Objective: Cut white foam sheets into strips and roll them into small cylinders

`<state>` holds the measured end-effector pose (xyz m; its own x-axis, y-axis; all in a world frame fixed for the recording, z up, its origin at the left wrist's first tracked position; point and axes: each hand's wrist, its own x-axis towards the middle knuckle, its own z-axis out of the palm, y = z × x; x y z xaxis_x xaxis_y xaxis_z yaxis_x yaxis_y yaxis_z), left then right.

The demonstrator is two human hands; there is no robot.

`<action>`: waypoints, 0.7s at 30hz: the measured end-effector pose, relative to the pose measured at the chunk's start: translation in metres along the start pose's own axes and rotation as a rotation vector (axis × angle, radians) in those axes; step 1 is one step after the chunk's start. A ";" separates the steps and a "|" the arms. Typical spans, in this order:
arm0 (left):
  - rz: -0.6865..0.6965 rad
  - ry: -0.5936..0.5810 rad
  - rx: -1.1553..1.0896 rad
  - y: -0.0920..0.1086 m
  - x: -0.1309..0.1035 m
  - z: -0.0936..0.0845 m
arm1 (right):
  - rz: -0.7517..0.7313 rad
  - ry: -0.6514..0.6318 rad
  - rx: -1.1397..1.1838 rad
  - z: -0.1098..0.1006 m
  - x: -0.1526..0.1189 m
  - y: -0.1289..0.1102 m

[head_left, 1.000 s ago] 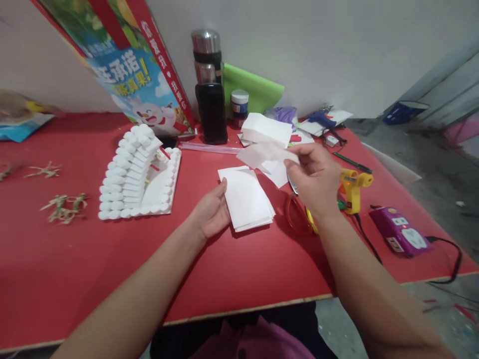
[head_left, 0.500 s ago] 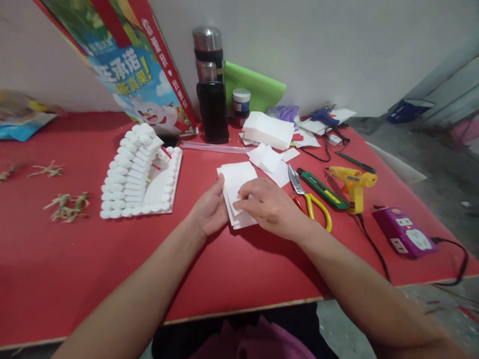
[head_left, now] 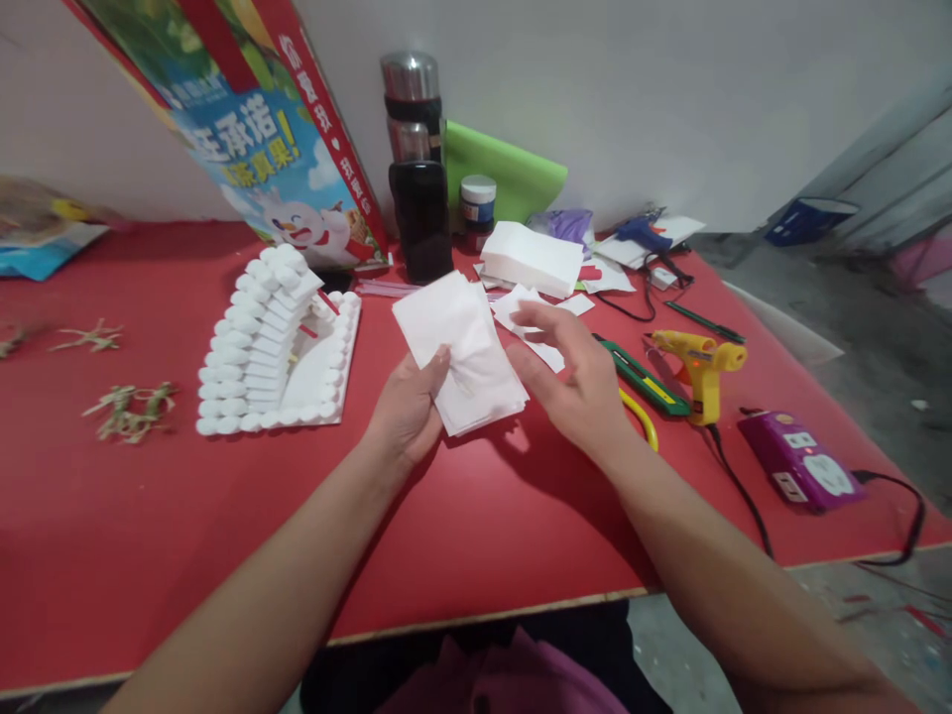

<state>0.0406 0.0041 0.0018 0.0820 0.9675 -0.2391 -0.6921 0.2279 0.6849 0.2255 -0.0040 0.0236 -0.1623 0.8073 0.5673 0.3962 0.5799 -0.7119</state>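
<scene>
My left hand (head_left: 413,402) grips a stack of white paper sheets (head_left: 468,347), thumb pressed on top and fingers underneath. The stack is tilted above the red table, and its edges do not line up exactly. To the right of it, my right hand (head_left: 569,372) is held apart from the paper with thumb and fingers spread, holding nothing. Beyond that hand lie loose white paper pieces (head_left: 546,354). Scissors with a yellow handle (head_left: 641,421) are mostly covered by the right hand.
On the red table (head_left: 245,526), a white stepped model (head_left: 257,347) stands left, near twisted straw pieces (head_left: 134,409). A green utility knife (head_left: 646,379), a yellow glue gun (head_left: 699,367) and a purple power socket (head_left: 799,461) with cords lie right. Bottles (head_left: 420,218) stand at the back.
The paper stack has been lifted and turned, with my left thumb now over its top. My right hand has come off the paper, moved right and spread its fingers.
</scene>
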 end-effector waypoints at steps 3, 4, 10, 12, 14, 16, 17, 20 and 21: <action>0.087 -0.014 -0.012 -0.004 -0.003 0.006 | 0.277 -0.052 0.068 0.006 -0.002 0.006; 0.080 -0.026 -0.008 -0.005 -0.003 0.006 | 0.315 -0.103 0.068 0.009 -0.003 0.006; 0.063 -0.109 0.086 0.014 0.008 -0.007 | 0.154 -0.088 -0.092 -0.003 -0.001 -0.002; 0.153 -0.139 0.197 0.027 0.014 -0.014 | 0.020 -0.038 -0.193 -0.017 0.003 -0.002; 0.227 -0.153 0.347 0.038 0.017 -0.021 | -0.060 -0.020 -0.254 -0.028 0.006 0.000; 0.211 -0.163 0.498 0.043 0.019 -0.026 | -0.085 -0.041 -0.258 -0.032 0.008 0.003; 0.212 -0.154 0.558 0.043 0.019 -0.028 | -0.083 -0.067 -0.242 -0.032 0.008 0.005; 0.213 -0.175 0.750 0.041 0.019 -0.030 | -0.013 -0.189 -0.168 -0.028 0.008 0.012; 0.215 -0.197 0.808 0.041 0.019 -0.030 | 0.033 -0.225 -0.140 -0.027 0.008 0.015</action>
<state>-0.0080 0.0281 0.0043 0.1826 0.9829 0.0247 0.0104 -0.0271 0.9996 0.2543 0.0079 0.0284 -0.3377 0.8387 0.4272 0.5230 0.5446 -0.6556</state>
